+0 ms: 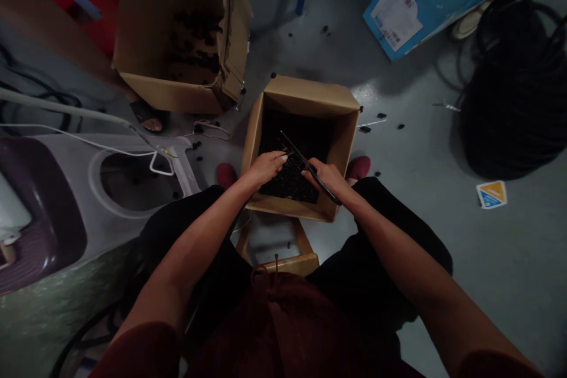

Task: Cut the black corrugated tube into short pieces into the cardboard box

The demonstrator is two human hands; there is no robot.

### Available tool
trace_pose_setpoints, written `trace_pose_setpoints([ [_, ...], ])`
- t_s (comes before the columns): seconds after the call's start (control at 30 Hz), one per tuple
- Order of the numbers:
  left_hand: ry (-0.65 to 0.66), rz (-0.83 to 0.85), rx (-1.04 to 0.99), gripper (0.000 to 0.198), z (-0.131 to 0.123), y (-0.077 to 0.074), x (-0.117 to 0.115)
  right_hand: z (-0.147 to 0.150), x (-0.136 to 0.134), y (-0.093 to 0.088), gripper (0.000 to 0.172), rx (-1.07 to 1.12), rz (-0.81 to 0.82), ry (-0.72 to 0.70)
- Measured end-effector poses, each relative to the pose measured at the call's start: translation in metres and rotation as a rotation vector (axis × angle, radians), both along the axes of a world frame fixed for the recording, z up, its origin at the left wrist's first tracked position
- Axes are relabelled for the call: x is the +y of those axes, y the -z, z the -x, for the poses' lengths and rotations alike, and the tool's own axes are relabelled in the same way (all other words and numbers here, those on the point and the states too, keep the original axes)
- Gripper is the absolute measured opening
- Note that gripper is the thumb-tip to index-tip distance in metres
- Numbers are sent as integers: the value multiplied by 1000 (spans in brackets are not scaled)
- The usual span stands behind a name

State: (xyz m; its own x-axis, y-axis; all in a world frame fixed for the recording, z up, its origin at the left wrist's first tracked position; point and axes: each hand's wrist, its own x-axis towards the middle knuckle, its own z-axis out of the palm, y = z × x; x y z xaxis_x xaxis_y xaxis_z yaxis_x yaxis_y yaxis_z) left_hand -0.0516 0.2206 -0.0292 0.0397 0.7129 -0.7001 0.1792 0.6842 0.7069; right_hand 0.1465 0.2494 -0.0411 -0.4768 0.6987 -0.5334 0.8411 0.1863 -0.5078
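Between my knees stands an open cardboard box [305, 90], with many small black pieces [287, 186] inside. My right hand [326, 176] is closed around a long, thin, dark knife-like tool [295, 149]; its tip points up and left over the box. On the left side of the box, my left hand [269, 168] has its fingers pinched together near the tool. What sits in that pinch looks small and dark, and I cannot make out its kind.
A larger cardboard box [168, 91] with black pieces stands at upper left, near another person's foot [150, 121]. A grey plastic stool [133, 183] is on the left. At right are a blue box [398, 9] and a black coil [509, 94]. Black bits dot the floor.
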Motion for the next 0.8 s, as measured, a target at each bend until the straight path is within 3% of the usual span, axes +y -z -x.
trace_pose_setpoints([
  [0.1,4,-10,-44,25,-4,-4,0,0,7,-6,19,80,65,104],
  [0.27,-7,38,-107,27,-10,-15,3,4,14,-8,29,380,296,432],
  [0.4,-23,90,-131,35,-14,-21,3,8,16,-5,39,583,348,592],
  [0.63,10,85,-188,16,-21,-24,-1,11,19,-12,46,653,400,660],
  [0.8,-2,69,-253,18,-23,-27,-1,10,26,-14,46,659,368,658],
])
